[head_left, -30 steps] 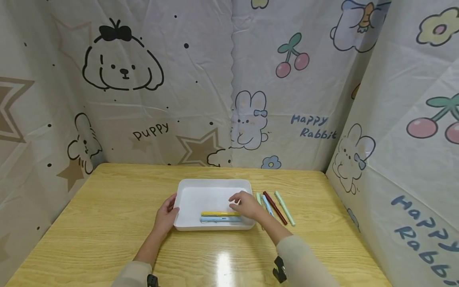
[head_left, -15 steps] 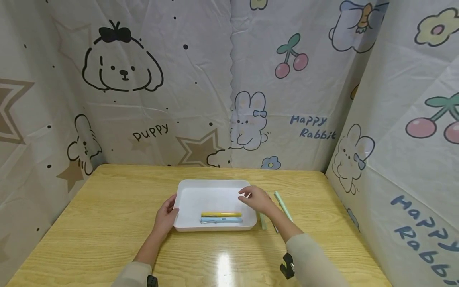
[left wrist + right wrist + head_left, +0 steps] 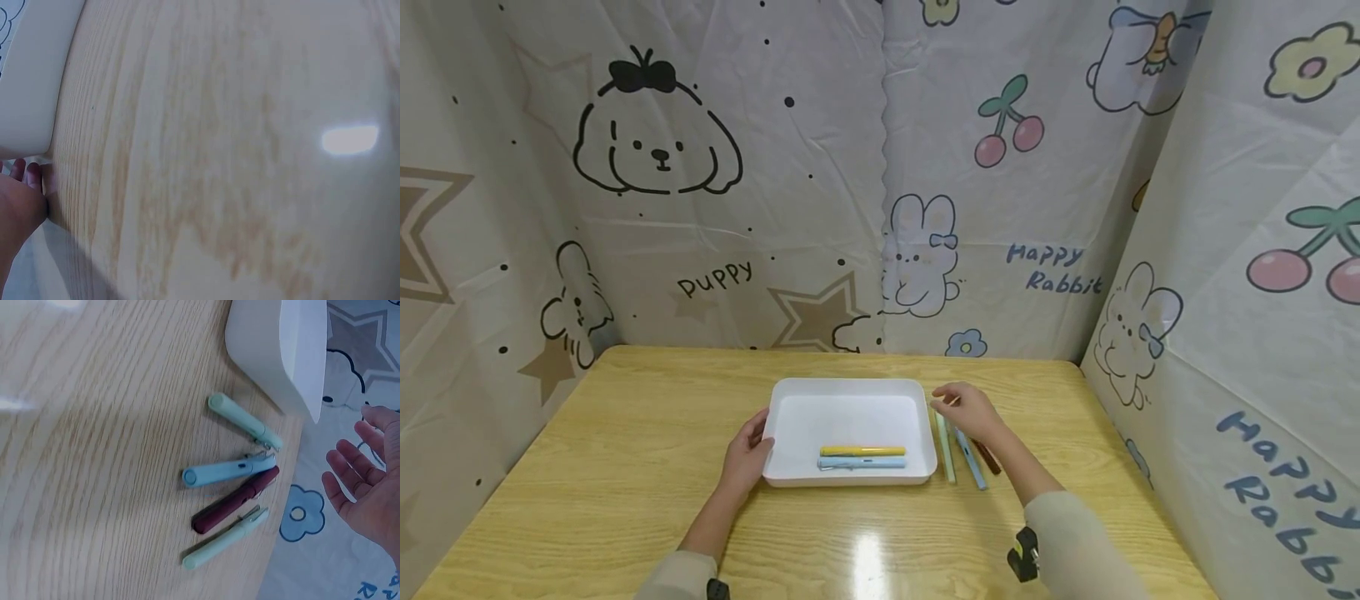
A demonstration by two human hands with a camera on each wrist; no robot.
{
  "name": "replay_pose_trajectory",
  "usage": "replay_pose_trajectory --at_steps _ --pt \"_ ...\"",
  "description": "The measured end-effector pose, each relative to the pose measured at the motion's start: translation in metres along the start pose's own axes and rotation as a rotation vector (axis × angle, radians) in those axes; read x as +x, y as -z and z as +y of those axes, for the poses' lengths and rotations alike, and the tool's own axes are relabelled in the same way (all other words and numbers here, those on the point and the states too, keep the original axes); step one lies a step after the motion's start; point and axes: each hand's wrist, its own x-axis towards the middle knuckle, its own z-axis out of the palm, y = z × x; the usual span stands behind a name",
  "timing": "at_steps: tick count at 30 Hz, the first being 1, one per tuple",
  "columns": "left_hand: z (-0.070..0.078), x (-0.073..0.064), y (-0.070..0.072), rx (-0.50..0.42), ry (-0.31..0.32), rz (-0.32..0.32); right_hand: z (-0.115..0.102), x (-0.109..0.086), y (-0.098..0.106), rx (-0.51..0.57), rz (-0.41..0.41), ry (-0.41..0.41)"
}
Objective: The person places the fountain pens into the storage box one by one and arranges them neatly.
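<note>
Head view: on the bench (image 3: 662,433), a white tray (image 3: 850,412) holds a yellow pen (image 3: 862,451) and, just beside it, a light blue pen (image 3: 874,462), both near its front wall. The left hand (image 3: 745,458) rests at the tray's left side, thumb at the rim; whether it grips the wall, I cannot tell. The right hand (image 3: 972,414) is beyond the tray's right edge, partly hiding a dark red pen (image 3: 990,461).

Left wrist view: the left hand's fingers are partly hidden behind the tray's corner.

Right wrist view: the right hand's fingers (image 3: 359,461) are loosely bent and spread, well apart from four fanned pens: pale green (image 3: 236,415), blue (image 3: 219,472), dark red, then a second green pen (image 3: 225,539).
</note>
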Motion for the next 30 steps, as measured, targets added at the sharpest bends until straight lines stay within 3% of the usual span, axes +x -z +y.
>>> replay_pose_trajectory --at_steps 13,30 --pt "0.000 -0.001 0.001 -0.002 -0.009 -0.009 0.035 -0.006 0.022 0.006 0.061 -0.080" --pt "-0.001 -0.001 0.000 -0.009 -0.012 0.001 0.055 -0.022 0.032 -0.026 0.083 -0.185"
